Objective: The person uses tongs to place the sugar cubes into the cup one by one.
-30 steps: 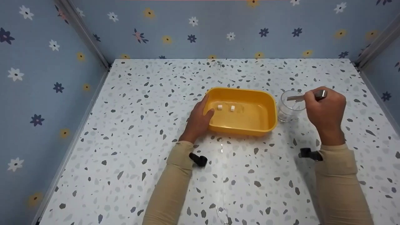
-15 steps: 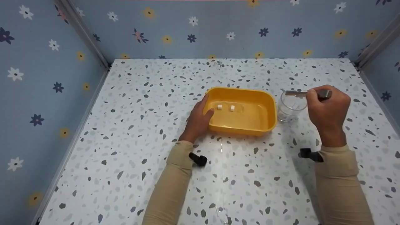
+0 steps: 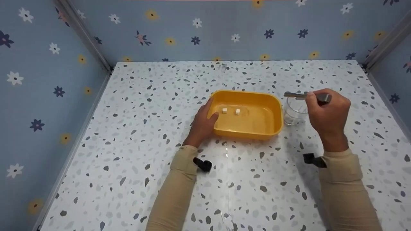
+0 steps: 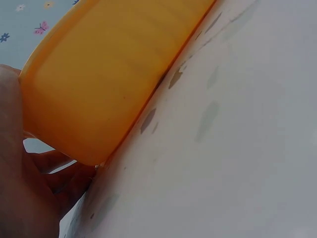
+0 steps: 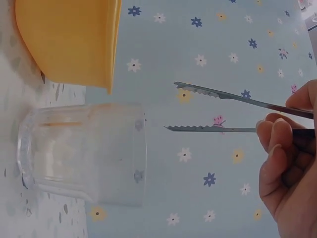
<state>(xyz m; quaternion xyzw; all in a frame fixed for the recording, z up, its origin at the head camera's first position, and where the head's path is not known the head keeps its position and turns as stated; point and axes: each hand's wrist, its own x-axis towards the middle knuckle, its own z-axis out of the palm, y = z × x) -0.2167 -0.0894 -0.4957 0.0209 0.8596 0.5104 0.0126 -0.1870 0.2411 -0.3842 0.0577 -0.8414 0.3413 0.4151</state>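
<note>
Silver metal tweezers with serrated tips (image 3: 294, 95) are pinched in the right hand (image 3: 330, 112), above a clear glass tumbler (image 3: 290, 117); long axis nearly along 3–9 o'clock in the head view, tips aimed at 9 and parted. The yellow rectangular plastic basin (image 3: 245, 133) is gripped at its 9 o'clock end by the left hand (image 3: 202, 123); two small white cubes (image 3: 237, 111) seen inside. Since half a second ago, tweezers shifted toward 9 o'clock; basin and cubes unmoved.

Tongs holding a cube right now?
No, the right wrist view shows the tongs with tips apart and nothing between them.
</note>
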